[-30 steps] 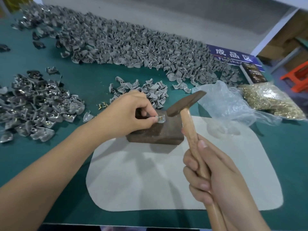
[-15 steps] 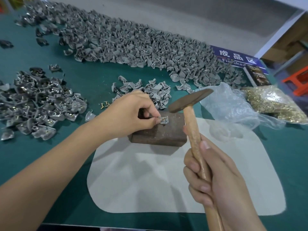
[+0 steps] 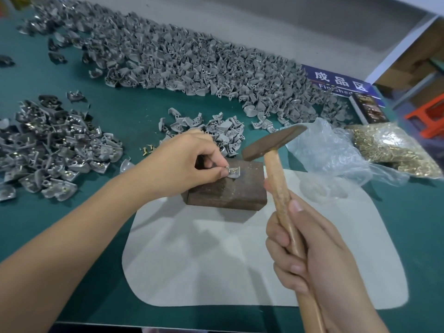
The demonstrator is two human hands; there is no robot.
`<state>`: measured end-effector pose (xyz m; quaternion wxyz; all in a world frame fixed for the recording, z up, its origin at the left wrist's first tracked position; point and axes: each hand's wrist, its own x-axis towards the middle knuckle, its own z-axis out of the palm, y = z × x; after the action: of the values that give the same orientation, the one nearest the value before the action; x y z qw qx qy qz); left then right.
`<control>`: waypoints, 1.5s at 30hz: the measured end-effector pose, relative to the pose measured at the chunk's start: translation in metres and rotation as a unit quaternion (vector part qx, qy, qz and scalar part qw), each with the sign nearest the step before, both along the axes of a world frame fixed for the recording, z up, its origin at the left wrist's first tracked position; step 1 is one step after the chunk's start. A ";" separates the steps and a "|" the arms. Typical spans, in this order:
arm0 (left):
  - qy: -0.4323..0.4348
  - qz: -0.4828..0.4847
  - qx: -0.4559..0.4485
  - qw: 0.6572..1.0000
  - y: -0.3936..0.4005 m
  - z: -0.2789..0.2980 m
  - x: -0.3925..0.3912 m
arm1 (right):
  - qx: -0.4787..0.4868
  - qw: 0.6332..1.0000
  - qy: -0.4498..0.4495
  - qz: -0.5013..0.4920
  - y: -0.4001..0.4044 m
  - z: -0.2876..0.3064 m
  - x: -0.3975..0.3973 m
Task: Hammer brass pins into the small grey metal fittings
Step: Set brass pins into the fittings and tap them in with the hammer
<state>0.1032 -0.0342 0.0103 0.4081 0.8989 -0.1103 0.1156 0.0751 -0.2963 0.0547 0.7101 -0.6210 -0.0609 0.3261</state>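
A small grey fitting [image 3: 234, 173] with a brass pin [image 3: 236, 168] in it lies on top of a rusty brown steel block [image 3: 228, 191]. My left hand [image 3: 185, 164] pinches the fitting's left edge between thumb and forefinger. My right hand [image 3: 312, 267] grips the wooden handle of a hammer [image 3: 274, 143]. The hammer's dark head hangs tilted just above and to the right of the fitting, not touching it.
The block stands on a pale mat [image 3: 240, 260] over a green table [image 3: 108, 116]. A long heap of grey fittings [image 3: 192, 61] runs along the back, a small pile [image 3: 211, 131] behind the block, a pinned pile [image 3: 48, 145] left. Bags of brass pins [image 3: 389, 145] lie right.
The hammer head has stayed raised over the block, shifting slightly. My left hand's fingertips have slid a little left, uncovering the fitting and its brass pin.
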 end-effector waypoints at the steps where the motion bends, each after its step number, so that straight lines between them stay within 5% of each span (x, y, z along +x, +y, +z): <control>1: 0.001 -0.001 0.000 1.000 0.000 0.000 0.000 | -0.004 1.000 0.005 -0.001 0.001 -0.001 0.000; 19: 0.011 0.004 -0.005 1.000 0.001 0.000 -0.001 | -0.025 1.000 -0.001 -0.004 -0.001 -0.007 -0.003; 24: 0.014 0.001 0.000 1.000 0.000 0.001 -0.001 | -0.061 0.989 -0.099 -0.096 -0.011 -0.014 0.003; 29: 0.004 0.001 0.007 1.000 -0.001 -0.001 -0.002 | -0.345 0.890 -0.269 -0.125 -0.024 -0.033 0.026; 32: -0.021 0.021 0.004 1.000 -0.005 -0.004 -0.002 | -0.550 0.758 -0.347 -0.049 -0.030 -0.031 0.040; 34: -0.039 0.035 -0.004 0.999 -0.007 -0.005 -0.002 | -0.578 0.694 -0.422 -0.078 -0.020 -0.021 0.046; 38: -0.072 0.069 -0.017 0.995 -0.008 -0.005 -0.001 | -0.299 0.823 -0.479 -0.065 0.027 -0.006 0.069; 45: -0.117 0.147 -0.023 0.982 -0.002 -0.002 0.001 | -0.263 0.801 -0.533 0.068 0.077 -0.006 0.107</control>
<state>0.1042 -0.0364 0.0086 0.3918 0.8759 -0.0214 0.2808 0.1818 -0.2189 0.0484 0.3512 -0.8541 -0.3836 -0.0058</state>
